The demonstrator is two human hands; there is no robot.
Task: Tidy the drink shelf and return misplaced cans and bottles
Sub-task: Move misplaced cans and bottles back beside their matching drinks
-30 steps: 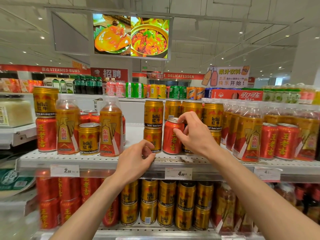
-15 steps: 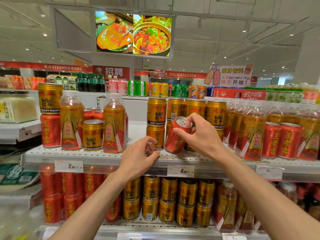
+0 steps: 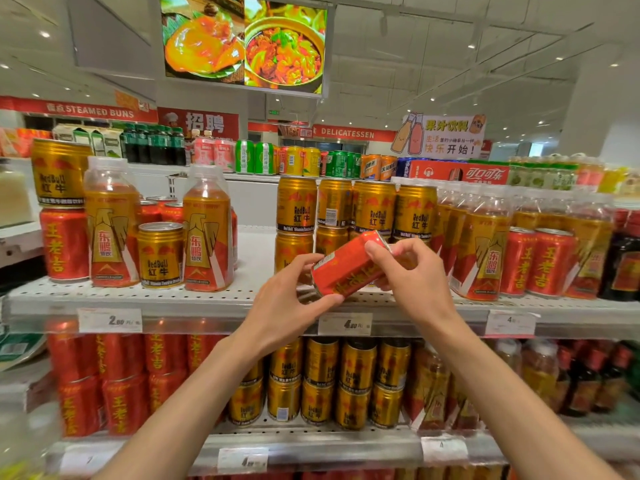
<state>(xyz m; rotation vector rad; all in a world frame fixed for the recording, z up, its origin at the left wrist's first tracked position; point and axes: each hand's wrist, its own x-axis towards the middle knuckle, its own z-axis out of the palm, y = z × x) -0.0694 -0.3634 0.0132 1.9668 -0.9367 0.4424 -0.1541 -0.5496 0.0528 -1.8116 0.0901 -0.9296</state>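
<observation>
Red can [image 3: 349, 265]: held tilted nearly on its side, clear of the shelf, in front of the stacked gold cans [image 3: 353, 216]; its top end points up and to the right.
Right hand [image 3: 412, 271]: fingers curled round the can's upper end, fingertips at the rim.
Left hand [image 3: 291, 299]: thumb and fingers pinch the can's lower end from below and from the left, so both hands carry it together.
Handling: a rigid, smooth metal cylinder, probably full and moderately heavy; the painted wall looks slippery and could dent under a hard squeeze. The safest hold is likely round the middle of the body, or with the two ends braced as here.
Shelf [image 3: 242, 299]: white perforated board; a bare gap lies left of the gold stack.
Likely destination: the red cans [image 3: 540, 261] of the same design at the right, or the one at the far left [image 3: 64, 244] beneath a gold can.
Neighbours: orange-labelled bottles [image 3: 207, 230] and a lone gold can [image 3: 161, 254] stand on the left part of the shelf.
</observation>
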